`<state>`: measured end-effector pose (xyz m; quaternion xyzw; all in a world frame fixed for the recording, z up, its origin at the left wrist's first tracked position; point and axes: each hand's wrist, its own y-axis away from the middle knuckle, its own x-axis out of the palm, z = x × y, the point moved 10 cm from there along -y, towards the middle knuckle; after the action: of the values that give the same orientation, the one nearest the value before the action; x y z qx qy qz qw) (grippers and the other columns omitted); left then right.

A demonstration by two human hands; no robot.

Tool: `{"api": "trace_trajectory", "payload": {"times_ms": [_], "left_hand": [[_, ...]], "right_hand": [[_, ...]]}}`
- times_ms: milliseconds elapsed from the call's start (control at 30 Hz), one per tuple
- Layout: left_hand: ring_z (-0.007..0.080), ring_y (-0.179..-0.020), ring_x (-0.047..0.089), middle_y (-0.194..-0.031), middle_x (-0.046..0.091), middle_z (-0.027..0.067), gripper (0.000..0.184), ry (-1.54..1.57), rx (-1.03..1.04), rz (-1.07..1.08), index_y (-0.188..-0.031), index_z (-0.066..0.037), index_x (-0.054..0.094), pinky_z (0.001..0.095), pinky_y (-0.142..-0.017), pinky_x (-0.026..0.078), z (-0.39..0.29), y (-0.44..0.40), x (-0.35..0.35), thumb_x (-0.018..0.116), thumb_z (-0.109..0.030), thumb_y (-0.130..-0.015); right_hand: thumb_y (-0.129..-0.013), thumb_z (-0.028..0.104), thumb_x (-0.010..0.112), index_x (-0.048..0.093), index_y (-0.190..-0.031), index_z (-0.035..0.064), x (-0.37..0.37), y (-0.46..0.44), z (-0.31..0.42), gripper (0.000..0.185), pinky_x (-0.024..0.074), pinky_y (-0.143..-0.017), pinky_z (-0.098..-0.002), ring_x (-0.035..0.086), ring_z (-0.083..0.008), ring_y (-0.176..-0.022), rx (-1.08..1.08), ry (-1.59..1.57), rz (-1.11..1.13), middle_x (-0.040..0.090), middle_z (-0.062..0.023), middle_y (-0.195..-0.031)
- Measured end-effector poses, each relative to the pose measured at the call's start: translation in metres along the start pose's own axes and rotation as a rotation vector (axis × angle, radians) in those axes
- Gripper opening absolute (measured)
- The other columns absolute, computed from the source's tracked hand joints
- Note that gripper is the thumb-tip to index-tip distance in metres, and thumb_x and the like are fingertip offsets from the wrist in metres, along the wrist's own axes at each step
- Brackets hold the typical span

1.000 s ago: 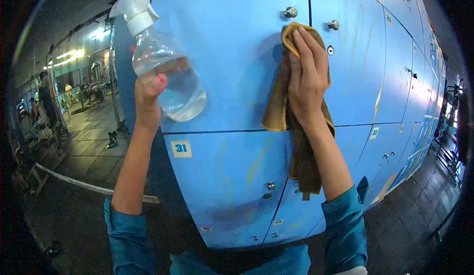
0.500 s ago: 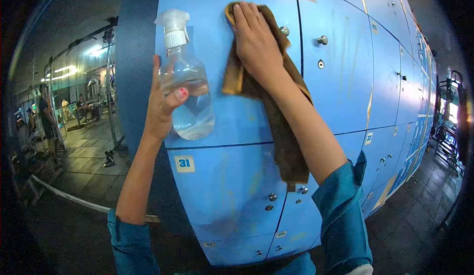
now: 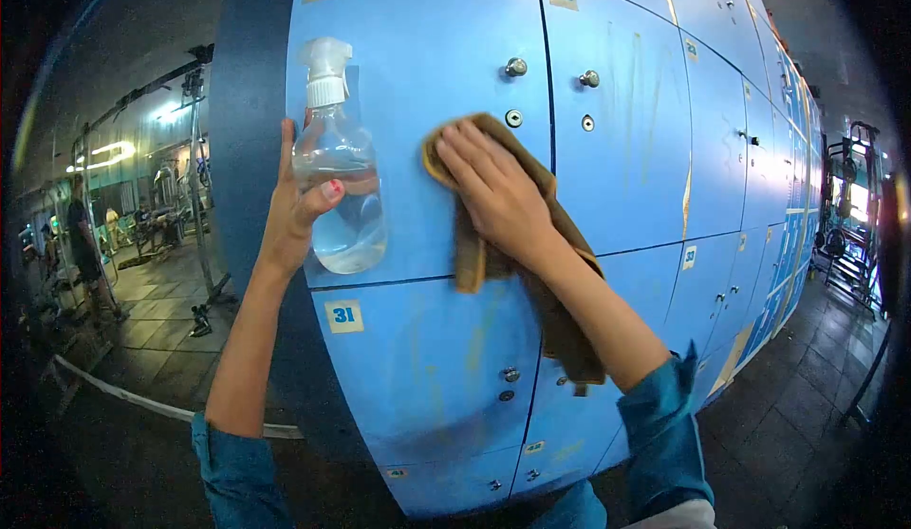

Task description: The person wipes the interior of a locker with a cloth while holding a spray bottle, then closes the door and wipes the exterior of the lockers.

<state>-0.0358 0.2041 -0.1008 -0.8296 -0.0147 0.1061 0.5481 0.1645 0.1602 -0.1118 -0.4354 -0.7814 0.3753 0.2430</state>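
Note:
My left hand (image 3: pixel 296 208) is wrapped round a clear spray bottle (image 3: pixel 351 230) with a white trigger head, partly filled with clear liquid. It is upright in front of the left edge of the blue locker door marked 21 (image 3: pixel 418 45). My right hand (image 3: pixel 498 187) presses a brown cloth (image 3: pixel 470 254) with yellowish edging against the lower part of that door, fingers pointing up and left. The rest of the cloth hangs below my wrist, over the seam and part of the locker door marked 31 (image 3: pixel 418 358). A round knob (image 3: pixel 515 67) and a keyhole sit above the cloth.
The locker door marked 22 (image 3: pixel 617 178) has yellowish streaks and its own knob (image 3: pixel 589 78). More blue lockers run off to the right. On the left, gym equipment and a standing person (image 3: pixel 87 244) show behind glass or in a mirror. A rack (image 3: pixel 851 197) stands far right.
My right hand has slid the cloth down the door, from beside the knob to below the keyhole. The bottle stays in my left hand. The view has shifted slightly.

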Motion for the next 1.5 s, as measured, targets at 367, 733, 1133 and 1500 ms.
{"api": "trace_trajectory", "payload": {"times_ms": [367,733,1133,1500], "left_hand": [[0.0369,-0.134,0.029,-0.15,0.011,0.0218,0.113,0.029,0.056,-0.025,-0.142,0.005,0.023,0.045,-0.106,0.032,0.001,-0.002,0.0,0.061,-0.062,-0.059],[0.0372,-0.133,0.032,-0.151,0.009,0.0191,0.108,0.02,0.142,-0.036,-0.142,-0.002,0.026,0.0493,-0.105,0.035,0.019,-0.007,-0.005,0.062,-0.064,-0.061],[0.0345,-0.133,0.034,-0.152,0.01,0.0173,0.106,0.093,0.118,-0.044,-0.141,-0.003,0.03,0.0485,-0.106,0.036,0.017,-0.006,-0.003,0.061,-0.064,-0.06],[0.0286,-0.143,-0.003,-0.151,0.021,0.0133,0.099,-0.117,0.139,0.033,-0.14,-0.006,0.036,0.053,-0.112,0.016,0.001,-0.006,0.002,0.056,-0.066,-0.064]], "right_hand": [[-0.078,-0.012,0.047,0.054,-0.121,-0.0001,-0.033,0.002,-0.106,0.046,0.0374,-0.104,-0.0398,0.046,-0.0321,-0.123,0.252,0.191,-0.109,0.052,-0.0156,-0.128],[-0.083,-0.003,0.05,0.059,-0.119,0.0075,-0.014,-0.089,-0.169,0.039,0.043,-0.098,-0.0359,0.052,-0.0273,-0.117,0.127,0.189,-0.132,0.056,-0.0096,-0.126],[-0.09,0.01,0.05,0.056,-0.124,0.0091,-0.006,-0.102,-0.18,0.035,0.0411,-0.1,-0.0361,0.049,-0.0273,-0.12,0.089,0.17,-0.132,0.053,-0.0097,-0.129],[-0.089,0.009,0.049,0.056,-0.122,0.008,-0.008,-0.096,-0.181,0.034,0.0422,-0.098,-0.0387,0.052,-0.0303,-0.117,0.187,0.159,-0.137,0.056,-0.0123,-0.124]]}}
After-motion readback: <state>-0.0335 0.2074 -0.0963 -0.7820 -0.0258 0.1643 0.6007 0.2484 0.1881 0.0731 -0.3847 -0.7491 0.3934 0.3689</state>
